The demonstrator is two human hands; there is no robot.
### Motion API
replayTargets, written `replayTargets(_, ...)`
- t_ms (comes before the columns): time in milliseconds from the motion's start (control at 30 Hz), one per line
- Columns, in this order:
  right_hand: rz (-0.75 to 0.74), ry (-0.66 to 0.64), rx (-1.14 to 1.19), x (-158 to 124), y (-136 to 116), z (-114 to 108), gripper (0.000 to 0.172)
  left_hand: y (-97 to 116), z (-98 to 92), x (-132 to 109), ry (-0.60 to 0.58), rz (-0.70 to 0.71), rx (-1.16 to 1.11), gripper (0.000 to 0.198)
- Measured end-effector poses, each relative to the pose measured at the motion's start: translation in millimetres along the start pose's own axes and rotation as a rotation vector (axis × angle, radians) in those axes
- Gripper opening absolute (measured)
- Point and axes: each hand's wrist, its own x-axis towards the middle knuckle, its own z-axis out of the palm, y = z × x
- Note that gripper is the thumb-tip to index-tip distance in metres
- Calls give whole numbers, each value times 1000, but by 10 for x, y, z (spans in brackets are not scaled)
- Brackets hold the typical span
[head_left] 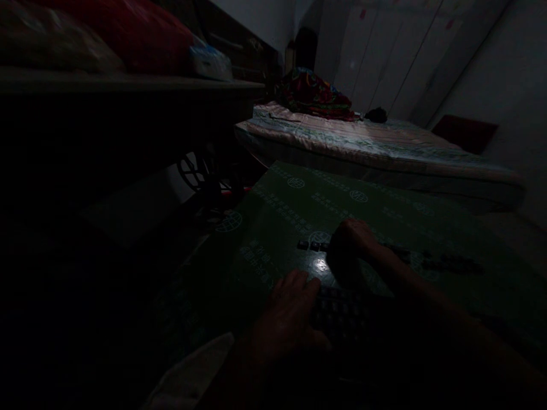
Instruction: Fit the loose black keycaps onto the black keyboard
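Observation:
The room is very dark. A green board [299, 210] printed with white globe marks and text lies in front of me. My left hand [286, 319] rests with curled fingers on the edge of a dark gridded object [342, 313], like a keyboard or a set of tiles. My right hand [352, 245] is bent into a closed shape over a row of small dark pieces [310, 245] that runs across the board to the right. What its fingers hold is hidden in shadow. A bright glint [320, 265] shows on the board between the hands.
A bed [376, 145] with a pale patterned cover lies beyond the board, with a colourful bundle of cloth [314, 94] on it. A dark shelf [128, 85] with red bags stands at the left. White wardrobe doors [397, 57] line the back wall.

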Motion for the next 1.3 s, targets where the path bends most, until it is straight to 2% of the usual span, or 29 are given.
replayTargets(200, -24, -4, -14, 46, -2, 28, 24, 14, -13, -4, 34, 20, -29, 85)
replayTargets(433, -25, -4, -9, 84, 14, 64, 23, -20, 34, 34, 40, 34, -1, 90)
replayTargets(767, -100, 95, 102, 24, 66, 13, 21, 29, -25, 11, 32, 50, 0, 81)
replayTargets(867, -173, 151, 169, -177, 106, -38, 20, 44, -37, 21, 32, 63, 24, 76)
replayTargets(933, -281, 239, 234, -396, 123, -31, 17, 49, -36, 31, 29, 77, 41, 75)
replayTargets(1033, -540, 507, 338, -834, 102, 84, 14, 59, -31, 42, 39, 93, 66, 78)
replayTargets(1067, -575, 592, 342, -994, 76, 149, 15, 64, -32, 45, 41, 94, 76, 77)
replayTargets(1167, -563, 714, 337, -1441, -64, 375, 17, 80, -41, 50, 42, 106, 106, 69)
replayTargets(1200, -516, 711, 334, -1562, -127, 442, 16, 82, -43, 53, 44, 110, 113, 68)
replayTargets(1300, -504, 748, 306, -1810, -317, 562, 15, 75, -37, 69, 55, 126, 125, 69)
